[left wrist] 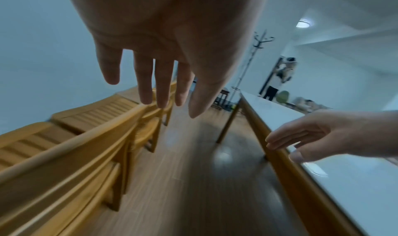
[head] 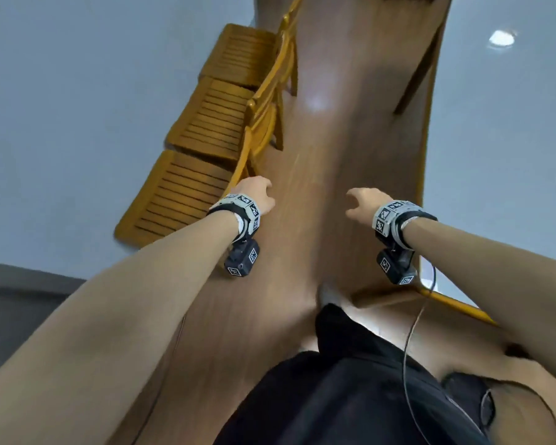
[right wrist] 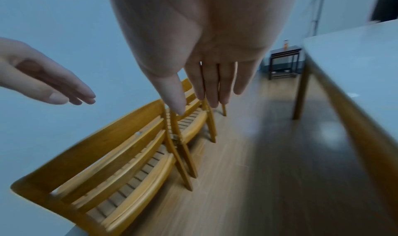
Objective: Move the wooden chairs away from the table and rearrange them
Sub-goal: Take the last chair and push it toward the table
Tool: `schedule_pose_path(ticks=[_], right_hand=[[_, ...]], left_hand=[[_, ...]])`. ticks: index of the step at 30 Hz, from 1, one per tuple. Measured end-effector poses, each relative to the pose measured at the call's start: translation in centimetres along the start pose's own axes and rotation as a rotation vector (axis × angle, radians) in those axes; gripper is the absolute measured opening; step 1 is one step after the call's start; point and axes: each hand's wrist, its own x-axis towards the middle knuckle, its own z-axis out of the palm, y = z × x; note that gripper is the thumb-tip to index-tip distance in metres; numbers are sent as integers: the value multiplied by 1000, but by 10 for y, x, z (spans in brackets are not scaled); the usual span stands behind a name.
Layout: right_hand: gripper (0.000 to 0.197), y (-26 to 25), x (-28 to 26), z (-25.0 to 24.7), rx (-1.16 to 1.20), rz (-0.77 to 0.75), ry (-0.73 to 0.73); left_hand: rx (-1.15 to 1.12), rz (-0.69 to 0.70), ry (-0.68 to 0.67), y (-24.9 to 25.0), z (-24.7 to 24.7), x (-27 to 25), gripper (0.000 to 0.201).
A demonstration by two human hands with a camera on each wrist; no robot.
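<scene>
Three slatted wooden chairs stand side by side along the blue wall on the left: the nearest chair [head: 174,200], the middle chair [head: 212,120] and the far chair [head: 238,56]. Their backrests [right wrist: 96,154] face the aisle. The white-topped table [head: 501,139] with a wooden edge runs along the right. My left hand [head: 259,194] hovers by the nearest chair's top rail [left wrist: 64,154], fingers straight, holding nothing. My right hand [head: 361,203] is over the floor between chairs and table, fingers straight and held together, also holding nothing.
A wood-floor aisle [head: 344,139] runs between the chairs and the table. At the far end stand a coat stand [left wrist: 258,40] and a small dark side table [right wrist: 284,60]. A person [left wrist: 277,79] is in a far doorway. A thin cable [head: 411,332] hangs by my body.
</scene>
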Motion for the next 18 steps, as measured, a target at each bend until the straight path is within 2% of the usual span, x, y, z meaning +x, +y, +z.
schedule_pose_path(ticks=[7,14,18], right_hand=[[57,135,-139,23,185,328,72],[52,253,-291,69,343,578,142],[51,322,-387,108,415,696,164]], left_hand=[[103,343,-63,150,25,-41,50],[253,619,-173,306,83,-111,53],[320,741,-205,391,135,-170,53]])
